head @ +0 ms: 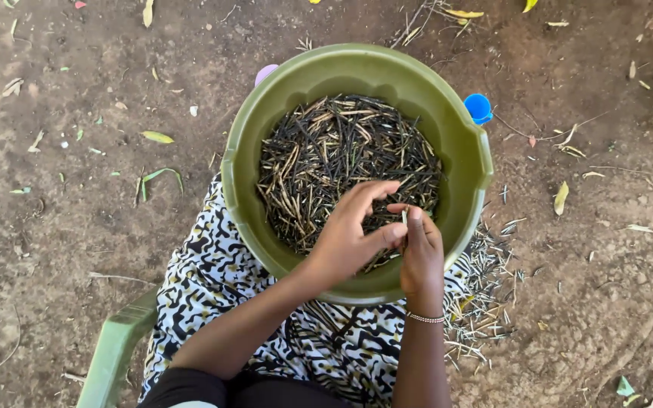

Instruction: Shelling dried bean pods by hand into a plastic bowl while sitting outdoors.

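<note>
A single thin pod point(404, 217) is pinched between the fingertips of the left hand point(349, 236) and right hand point(422, 253), just above the near rim of the green basin point(462, 151) of dark pods point(341, 155). Splitting appears in hand; a steady pull apart would be needed.

Bare dirt ground point(77, 227) (leaf-strewn), blue cap point(478, 106) and pale husk scatter point(485, 295).

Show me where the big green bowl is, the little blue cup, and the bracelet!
Green bowl point(357, 64): head view, on its far rim.
Blue cup point(478, 107): head view, on its open top, beside the bowl's right edge.
Bracelet point(424, 318): head view, on the beads around the right wrist.
</note>
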